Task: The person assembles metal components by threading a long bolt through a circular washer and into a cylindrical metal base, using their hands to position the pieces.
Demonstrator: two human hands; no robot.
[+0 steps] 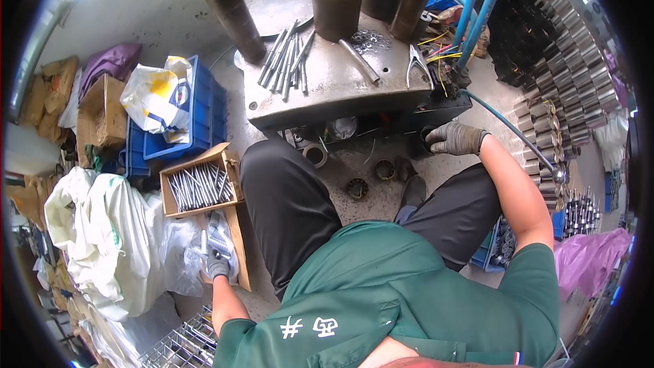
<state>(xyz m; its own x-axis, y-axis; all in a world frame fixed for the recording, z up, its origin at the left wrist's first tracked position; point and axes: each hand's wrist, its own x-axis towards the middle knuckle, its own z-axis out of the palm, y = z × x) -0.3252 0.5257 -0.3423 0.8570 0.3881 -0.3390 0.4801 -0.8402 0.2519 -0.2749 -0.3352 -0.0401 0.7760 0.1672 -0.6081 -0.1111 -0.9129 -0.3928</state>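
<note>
Our left hand (218, 266) is resting at metal parts (219, 241) in clear plastic (180, 252) at half past seven, our right hand (455, 140), well apart, by a dark cylinder (417, 143) near three, grips unclear, and we are perhaps risking spills if plastic snags

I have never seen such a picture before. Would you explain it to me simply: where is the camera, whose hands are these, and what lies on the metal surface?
There is no robot. A fisheye camera on a person's head looks down, so straight edges bend, and the wearer's dark green shirt fills the bottom. The grey-gloved left hand is at a clear plastic bag with silvery metal parts. The grey-gloved right hand is at a dark rounded object; whether either hand grips anything is unclear. On the grey metal machine bed lie slim steel rods, one thicker metal rod, small metal pieces and a silvery pliers-like tool.
</note>
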